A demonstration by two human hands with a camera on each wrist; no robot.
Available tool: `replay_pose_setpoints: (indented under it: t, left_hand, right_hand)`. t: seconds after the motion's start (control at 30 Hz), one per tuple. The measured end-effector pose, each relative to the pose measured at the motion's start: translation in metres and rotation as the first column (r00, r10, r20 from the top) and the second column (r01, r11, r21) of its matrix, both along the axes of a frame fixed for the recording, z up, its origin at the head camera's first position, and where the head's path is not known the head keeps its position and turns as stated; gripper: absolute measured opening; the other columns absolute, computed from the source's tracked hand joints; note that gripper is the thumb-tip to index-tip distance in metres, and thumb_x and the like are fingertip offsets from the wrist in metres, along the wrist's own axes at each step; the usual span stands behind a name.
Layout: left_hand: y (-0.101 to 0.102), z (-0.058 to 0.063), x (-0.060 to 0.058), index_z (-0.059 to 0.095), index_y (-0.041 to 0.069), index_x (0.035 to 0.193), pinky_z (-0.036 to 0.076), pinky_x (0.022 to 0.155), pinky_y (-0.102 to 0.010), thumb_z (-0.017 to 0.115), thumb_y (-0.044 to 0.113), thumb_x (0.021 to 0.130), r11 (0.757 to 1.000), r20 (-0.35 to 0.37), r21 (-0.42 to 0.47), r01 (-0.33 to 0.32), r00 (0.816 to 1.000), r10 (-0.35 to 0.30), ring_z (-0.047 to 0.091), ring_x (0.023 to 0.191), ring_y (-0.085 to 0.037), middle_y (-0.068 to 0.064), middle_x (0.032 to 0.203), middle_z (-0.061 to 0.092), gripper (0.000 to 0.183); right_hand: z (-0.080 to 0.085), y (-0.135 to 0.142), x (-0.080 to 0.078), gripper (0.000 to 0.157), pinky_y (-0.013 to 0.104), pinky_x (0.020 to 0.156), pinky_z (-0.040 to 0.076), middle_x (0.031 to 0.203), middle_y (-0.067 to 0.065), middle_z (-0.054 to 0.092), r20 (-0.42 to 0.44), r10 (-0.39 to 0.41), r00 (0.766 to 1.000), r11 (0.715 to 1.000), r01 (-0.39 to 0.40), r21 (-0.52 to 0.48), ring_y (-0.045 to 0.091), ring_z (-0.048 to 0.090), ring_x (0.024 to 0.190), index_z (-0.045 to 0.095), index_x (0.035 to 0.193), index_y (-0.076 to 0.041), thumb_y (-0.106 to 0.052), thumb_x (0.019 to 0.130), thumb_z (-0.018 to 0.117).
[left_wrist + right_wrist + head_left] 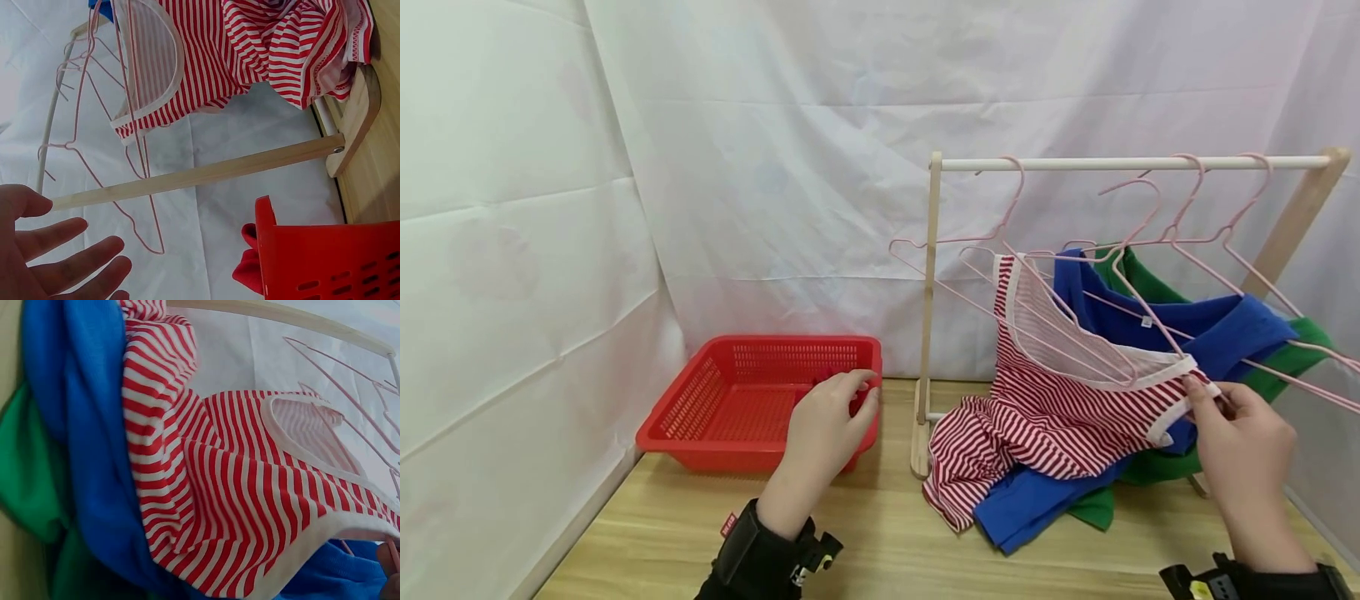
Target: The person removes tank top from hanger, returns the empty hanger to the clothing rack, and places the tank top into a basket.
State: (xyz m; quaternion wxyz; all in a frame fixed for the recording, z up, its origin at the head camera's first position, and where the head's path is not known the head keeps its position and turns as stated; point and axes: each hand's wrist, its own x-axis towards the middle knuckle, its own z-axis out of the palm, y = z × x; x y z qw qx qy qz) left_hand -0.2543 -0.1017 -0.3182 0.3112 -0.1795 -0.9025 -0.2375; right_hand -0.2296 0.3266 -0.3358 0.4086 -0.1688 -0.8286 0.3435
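Note:
My right hand (1247, 442) pinches one shoulder of a red-and-white striped sleeveless top (1060, 417), where the end of a pink hanger (1138, 237) runs into it. That hanger's hook shows just below the rail, and the top's other shoulder is near the rack's left post. In the right wrist view, the striped top (231, 500) fills the middle, with only fingertips (390, 562) at the right edge. My left hand (831, 425) is over the right side of a red basket (760, 454), fingers spread and holding nothing in the left wrist view. Red cloth (251, 265) shows by the basket's rim.
A wooden rack (927, 292) with a white rail (1090, 164) stands on the table (880, 550). Another pink hanger (1017, 192) hangs at its left end. Behind the striped top, a blue garment (1225, 329) and a green garment (1138, 271) are on hangers at the right.

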Motion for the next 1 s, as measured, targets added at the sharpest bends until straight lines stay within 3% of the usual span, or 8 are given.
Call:
replay_pose_setpoints:
  t: [0.2, 0.57, 1.0]
  left_hand:
    - [-0.001, -0.005, -0.001, 0.071, 0.011, 0.107, 0.055, 0.070, -0.035, 0.069, 0.020, 0.090, 1.000, 0.030, 0.005, 0.021, 0.999, -0.021, 0.066, 0.082, -0.018, -0.002, 0.094, 0.071, 0.020]
    - [0.002, -0.013, -0.003, 0.071, 0.015, 0.105, 0.053, 0.067, -0.034, 0.065, 0.023, 0.092, 1.000, 0.070, 0.002, 0.026, 0.997, -0.026, 0.064, 0.079, -0.016, 0.000, 0.090, 0.070, 0.017]
    - [0.009, -0.022, -0.009, 0.071, 0.012, 0.105, 0.053, 0.067, -0.031, 0.066, 0.022, 0.092, 0.999, 0.066, -0.017, 0.035, 0.997, -0.034, 0.064, 0.078, -0.015, 0.001, 0.090, 0.069, 0.017]
  right_hand:
    - [-0.003, 0.006, 0.002, 0.040, 0.013, 0.046, 0.038, 0.062, -0.030, 0.047, 0.079, 0.059, 0.995, 0.996, -0.054, -0.071, -0.014, 0.047, 0.055, 0.068, 0.105, 0.007, -0.032, 0.095, 0.063]
    - [-0.012, 0.023, 0.004, 0.052, 0.016, 0.048, 0.046, 0.064, -0.027, 0.052, 0.201, 0.152, 0.968, 0.974, -0.112, -0.195, -0.006, 0.057, 0.053, 0.063, 0.111, 0.010, -0.040, 0.096, 0.059]
    - [-0.023, 0.040, 0.009, 0.059, 0.024, 0.047, 0.042, 0.062, -0.011, 0.060, 0.296, 0.168, 0.940, 0.965, -0.097, -0.242, 0.004, 0.052, 0.056, 0.065, 0.104, 0.009, -0.048, 0.090, 0.065]
